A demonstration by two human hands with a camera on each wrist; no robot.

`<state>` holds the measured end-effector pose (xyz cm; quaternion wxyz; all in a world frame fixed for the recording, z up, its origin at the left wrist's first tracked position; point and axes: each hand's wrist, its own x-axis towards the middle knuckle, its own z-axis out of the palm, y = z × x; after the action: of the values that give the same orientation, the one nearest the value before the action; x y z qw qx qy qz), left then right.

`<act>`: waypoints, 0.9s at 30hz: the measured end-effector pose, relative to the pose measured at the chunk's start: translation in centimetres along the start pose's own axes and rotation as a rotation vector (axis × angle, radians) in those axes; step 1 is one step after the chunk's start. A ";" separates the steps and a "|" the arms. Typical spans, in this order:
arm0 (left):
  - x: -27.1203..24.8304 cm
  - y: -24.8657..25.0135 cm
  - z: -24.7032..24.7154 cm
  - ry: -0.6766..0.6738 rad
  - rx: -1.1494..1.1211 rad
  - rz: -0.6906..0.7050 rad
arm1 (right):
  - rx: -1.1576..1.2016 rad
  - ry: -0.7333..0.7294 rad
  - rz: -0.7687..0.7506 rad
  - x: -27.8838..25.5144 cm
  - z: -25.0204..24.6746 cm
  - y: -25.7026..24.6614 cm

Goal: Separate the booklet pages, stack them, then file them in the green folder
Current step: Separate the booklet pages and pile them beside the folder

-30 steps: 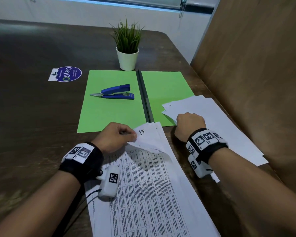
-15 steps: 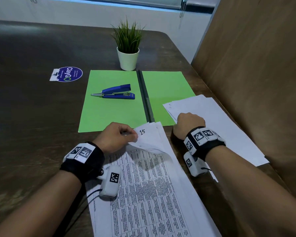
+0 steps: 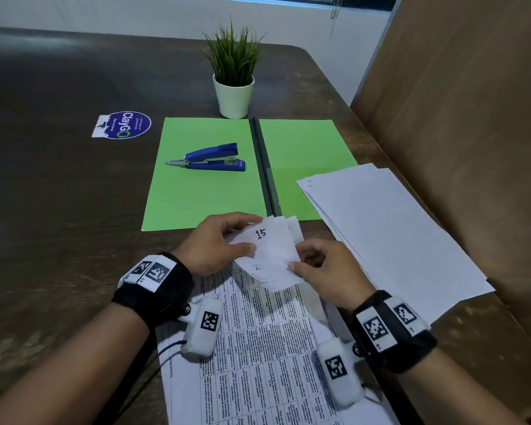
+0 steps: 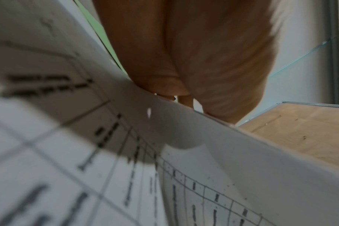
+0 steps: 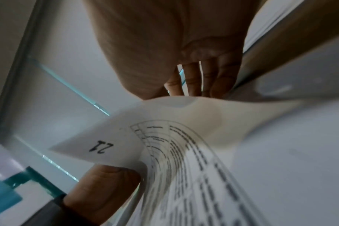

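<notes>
While the left hand (image 3: 215, 240) and right hand (image 3: 328, 271) both pinch the booklet's (image 3: 267, 348) lifted far corner, page separation looks under way. Next, one sheet likely needs peeling off onto the loose stack (image 3: 390, 228) at right, overlapping the open green folder (image 3: 304, 148) on the bench (image 3: 59, 194).

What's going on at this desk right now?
A person is pulling apart a stapled white printed booklet on the dark wooden table. Both the left hand and the right hand pinch its curled-up top corner, numbered 15. Loose white sheets are stacked at right, overlapping the open green folder, where a blue stapler lies.
</notes>
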<state>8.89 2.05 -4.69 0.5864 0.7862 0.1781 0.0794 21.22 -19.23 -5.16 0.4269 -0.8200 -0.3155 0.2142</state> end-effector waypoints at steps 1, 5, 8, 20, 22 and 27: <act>0.0 0.0 0.0 0.016 -0.017 -0.005 | 0.042 -0.007 0.003 0.1 0.0 0.3; 0.0 0.1 -0.1 0.050 -0.051 -0.021 | 0.145 -0.012 -0.004 0.0 0.2 0.6; -0.1 0.2 -0.1 0.041 -0.061 -0.042 | 0.229 -0.018 -0.013 -0.1 0.1 0.8; -0.3 -0.1 -0.8 -0.096 -0.088 0.025 | 0.271 -0.189 -0.123 -1.3 0.1 1.6; -0.4 -0.1 -0.9 -0.118 -0.086 0.038 | 0.271 -0.191 -0.156 -1.5 0.1 1.1; -0.5 -0.4 -1.2 -0.074 -0.063 -0.034 | 0.463 -0.172 -0.081 -1.7 -0.1 0.5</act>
<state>7.96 3.06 -4.66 0.6183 0.7667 0.1670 0.0459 20.25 -20.73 -5.35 0.5832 -0.6659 -0.3258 0.3322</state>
